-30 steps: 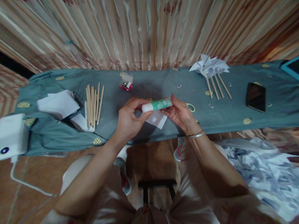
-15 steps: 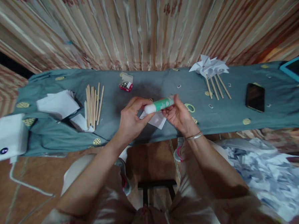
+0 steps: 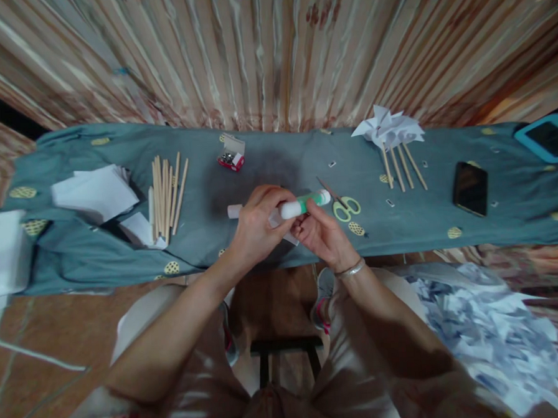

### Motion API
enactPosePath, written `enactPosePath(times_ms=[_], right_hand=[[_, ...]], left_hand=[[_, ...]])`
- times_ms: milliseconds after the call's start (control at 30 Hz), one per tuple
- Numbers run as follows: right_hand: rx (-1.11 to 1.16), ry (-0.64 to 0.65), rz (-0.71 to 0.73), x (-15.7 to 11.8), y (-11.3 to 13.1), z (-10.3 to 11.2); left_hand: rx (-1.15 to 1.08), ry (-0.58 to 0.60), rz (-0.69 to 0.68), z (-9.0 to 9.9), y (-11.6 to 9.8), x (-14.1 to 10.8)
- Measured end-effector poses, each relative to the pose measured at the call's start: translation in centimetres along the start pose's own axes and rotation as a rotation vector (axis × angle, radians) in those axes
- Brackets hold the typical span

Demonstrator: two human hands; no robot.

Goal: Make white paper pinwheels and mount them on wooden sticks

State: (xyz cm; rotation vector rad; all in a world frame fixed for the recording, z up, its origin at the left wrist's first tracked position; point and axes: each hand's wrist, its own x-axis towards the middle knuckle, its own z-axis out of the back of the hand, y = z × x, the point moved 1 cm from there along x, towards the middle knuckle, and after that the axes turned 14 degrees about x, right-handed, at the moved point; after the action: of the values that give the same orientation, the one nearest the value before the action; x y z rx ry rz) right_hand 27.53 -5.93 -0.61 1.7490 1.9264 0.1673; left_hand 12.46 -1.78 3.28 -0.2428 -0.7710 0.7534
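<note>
Left hand: my left hand (image 3: 260, 222) is grasping the white end of the glue stick (image 3: 304, 205), fingers curling round it.
Right hand: my right hand (image 3: 324, 234) is grasping the same stick, the thumb pressing on its green part.
Glue: it is lying slantwise between my two hands, above the cloth (image 3: 280, 153), its other white end pointing away to the right.
Tube: a pale tube (image 3: 234, 211) is poking out just left of my left hand; whether I am gripping it I cannot tell.
Sheet: a white sheet (image 3: 290, 239) is showing under my hands, mostly hidden.
Scissors: the scissors (image 3: 341, 201) are lying open just beyond and right of my right hand.
Box: the open red box (image 3: 237, 166), holding small metal bits (image 3: 228, 158), is sitting beyond my left hand.
Sticks: the wooden sticks (image 3: 168, 196) are lying left of my left hand, with the paper stack (image 3: 95, 195) farther left.
Pinwheels: the paper pinwheels (image 3: 389, 128) are resting beyond my right hand, to its right; the phone (image 3: 470, 188) is lying farther right.
</note>
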Motion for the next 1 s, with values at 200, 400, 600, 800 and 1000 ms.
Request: enactPosePath(times_ms=[200, 400, 600, 800, 1000], right_hand=[[-0.164, -0.121, 0.164, 0.4, 3.4, 2.0], [-0.335, -0.089, 0.32, 0.5, 4.5, 2.4], [-0.836, -0.069, 0.416, 0.9, 3.1, 1.4], [-1.284, -0.151, 0.47, 0.9, 2.2, 1.9], [-1.457, -0.169, 0.496, 0.8, 2.0, 1.5]], left_hand=[[0.069, 0.036, -0.053, -1.1, 2.2, -0.9], [0.274, 0.165, -0.176, -2.9, 3.1, -3.8], [0.424, 0.332, -0.223, -4.1, 2.8, -5.6], [0.405, 0.416, -0.176, -3.8, 2.9, -5.3], [0.405, 0.43, -0.175, -3.7, 2.7, -5.2]])
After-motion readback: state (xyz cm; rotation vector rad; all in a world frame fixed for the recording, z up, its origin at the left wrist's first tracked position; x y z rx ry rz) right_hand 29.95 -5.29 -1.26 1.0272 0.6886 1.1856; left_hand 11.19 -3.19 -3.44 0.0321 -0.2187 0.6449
